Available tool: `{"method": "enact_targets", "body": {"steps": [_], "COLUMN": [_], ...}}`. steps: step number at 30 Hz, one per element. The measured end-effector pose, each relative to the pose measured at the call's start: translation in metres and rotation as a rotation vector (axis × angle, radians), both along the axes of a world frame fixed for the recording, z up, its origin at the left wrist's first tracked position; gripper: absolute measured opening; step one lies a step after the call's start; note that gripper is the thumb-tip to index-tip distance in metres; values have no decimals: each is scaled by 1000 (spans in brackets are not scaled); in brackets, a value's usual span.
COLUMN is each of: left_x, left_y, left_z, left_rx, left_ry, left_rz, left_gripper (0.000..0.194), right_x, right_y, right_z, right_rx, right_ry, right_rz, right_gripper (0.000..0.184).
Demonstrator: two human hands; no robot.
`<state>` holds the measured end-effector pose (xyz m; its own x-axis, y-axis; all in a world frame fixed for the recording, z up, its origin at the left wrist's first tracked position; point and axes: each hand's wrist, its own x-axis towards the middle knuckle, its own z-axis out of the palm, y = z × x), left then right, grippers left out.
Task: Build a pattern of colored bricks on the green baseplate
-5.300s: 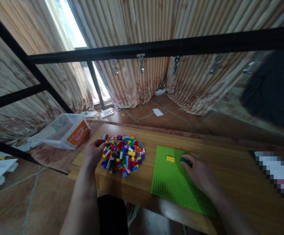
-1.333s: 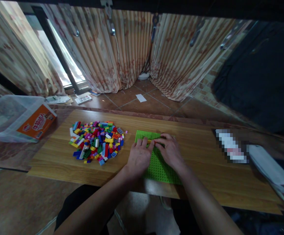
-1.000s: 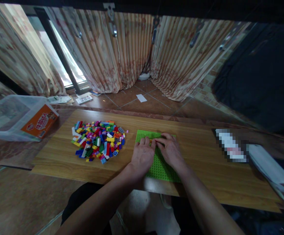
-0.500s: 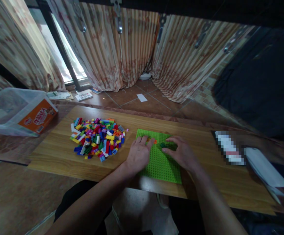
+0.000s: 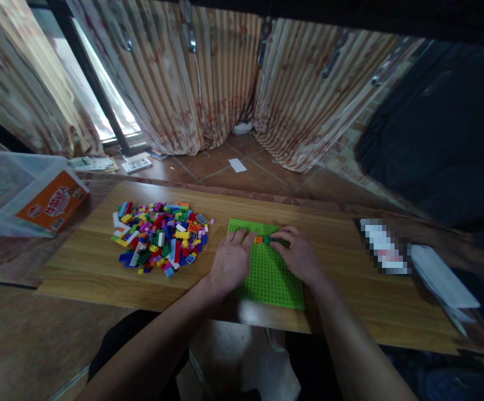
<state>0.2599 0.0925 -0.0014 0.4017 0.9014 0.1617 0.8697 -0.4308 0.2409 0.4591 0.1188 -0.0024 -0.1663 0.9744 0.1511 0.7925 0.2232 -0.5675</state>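
On the wooden table lies a light green studded baseplate [image 5: 270,281]. An orange brick [image 5: 259,240] sits on its upper part, with a dark green brick [image 5: 267,239] right beside it. My right hand [image 5: 298,253] pinches the dark green brick from the right, thumb and forefinger closed on it. My left hand [image 5: 232,259] lies over the plate's left side, fingers stretched out flat, with the fingertips close to the orange brick. Whatever is under the left fingers is mostly hidden. A heap of loose coloured bricks [image 5: 162,236] spreads out left of the plate.
A clear plastic box [image 5: 11,195] with an orange label stands beyond the table's left end. At the right of the table [image 5: 342,278] lie a pixelated flat item [image 5: 384,248] and a white phone-like slab [image 5: 444,278]. Curtains [image 5: 225,83] hang behind.
My right hand has moved left with the dark green brick, bringing it against the orange brick. My left hand stays about where it was on the plate. The whole view has shifted slightly.
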Motion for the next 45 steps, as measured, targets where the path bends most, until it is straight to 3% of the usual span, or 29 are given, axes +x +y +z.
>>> {"method": "enact_targets", "body": {"steps": [10, 24, 33, 45], "left_x": [6, 19, 23, 24], "left_y": [-6, -6, -11, -5], "left_z": [2, 10, 10, 13], "left_rx": [-15, -40, -33, -52], "left_ry": [66, 76, 104, 106], "left_rz": [10, 11, 39, 47], "left_gripper": [59, 53, 54, 55], "right_x": [-2, 1, -5, -6], "right_y": [-1, 6, -2, 1], "right_z": [-3, -8, -12, -8], "right_rx": [17, -2, 85, 52], "right_ry": [-14, -1, -13, -15], "right_rz": [-25, -1, -43, -43], "right_gripper": [15, 15, 14, 14]}}
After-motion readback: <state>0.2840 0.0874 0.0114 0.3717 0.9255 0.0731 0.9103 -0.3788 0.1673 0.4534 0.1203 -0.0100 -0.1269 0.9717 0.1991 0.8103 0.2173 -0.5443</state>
